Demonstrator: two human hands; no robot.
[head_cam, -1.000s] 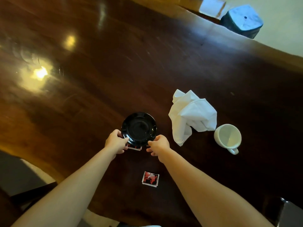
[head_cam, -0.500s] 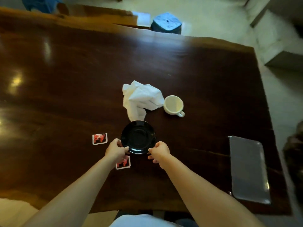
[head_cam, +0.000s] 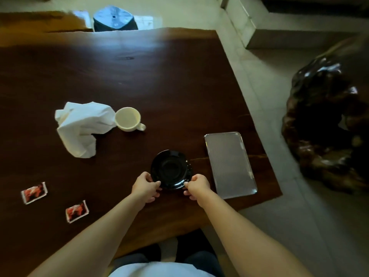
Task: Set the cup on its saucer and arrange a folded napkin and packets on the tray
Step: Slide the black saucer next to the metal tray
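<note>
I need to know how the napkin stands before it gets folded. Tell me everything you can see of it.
The napkin is white, looks like soft cloth, and is not yet folded: it lies crumpled in a loose heap with creases and raised folds, a narrower end trailing toward the person. It rests on the dark wooden table, left of the cream cup, its right edge at or against the cup's side. Neither hand touches it, and it is not on the tray.
</note>
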